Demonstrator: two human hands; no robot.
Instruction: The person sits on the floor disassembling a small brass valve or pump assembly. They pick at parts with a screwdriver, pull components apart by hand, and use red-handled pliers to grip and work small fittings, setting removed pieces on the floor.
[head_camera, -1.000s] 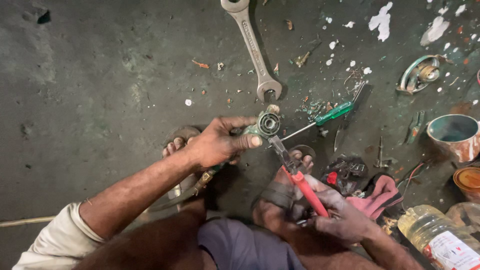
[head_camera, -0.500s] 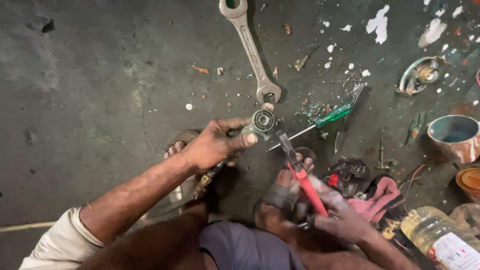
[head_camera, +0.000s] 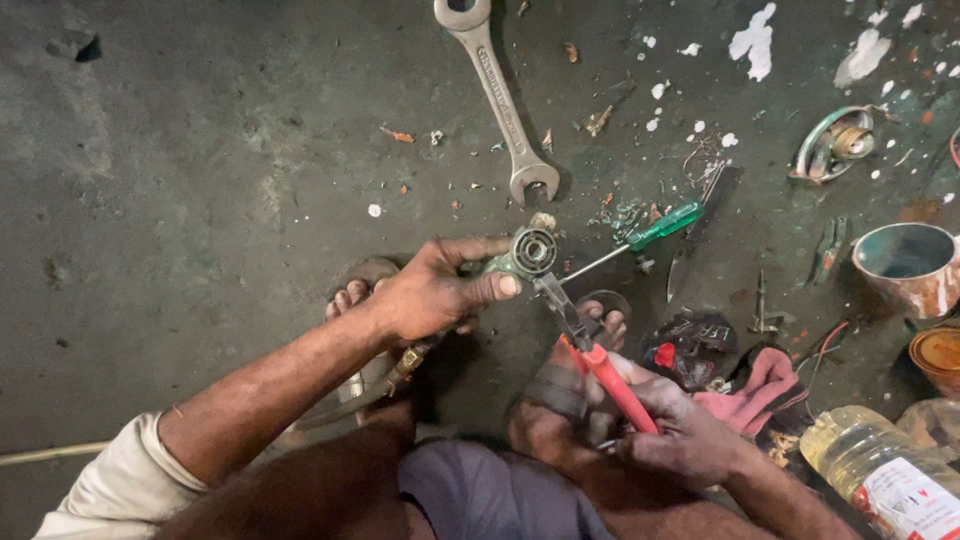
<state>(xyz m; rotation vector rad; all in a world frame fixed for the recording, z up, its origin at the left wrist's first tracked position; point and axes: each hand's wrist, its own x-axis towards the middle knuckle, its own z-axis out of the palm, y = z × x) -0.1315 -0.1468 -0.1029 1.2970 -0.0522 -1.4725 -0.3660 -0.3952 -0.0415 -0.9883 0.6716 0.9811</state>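
Observation:
My left hand (head_camera: 432, 290) grips a small round metal fitting (head_camera: 530, 252) with a hollow centre, held just above the dark concrete floor. My right hand (head_camera: 678, 435) is closed around the red handles of a pair of pliers (head_camera: 590, 350). The pliers' metal jaws reach up and left to the lower edge of the fitting and seem to touch it. A hose with a brass end (head_camera: 405, 362) hangs below my left wrist. My sandalled feet (head_camera: 565, 385) are planted under both hands.
A large silver spanner (head_camera: 497, 92) lies on the floor above the fitting. A green-handled screwdriver (head_camera: 650, 232) lies to the right. Farther right are a rusty tin (head_camera: 905, 265), a pink rag (head_camera: 755, 390), a plastic bottle (head_camera: 880, 475) and scattered metal scraps.
The fitting and both hands have stayed almost in place. The pliers' jaws have shifted slightly along the fitting's lower edge.

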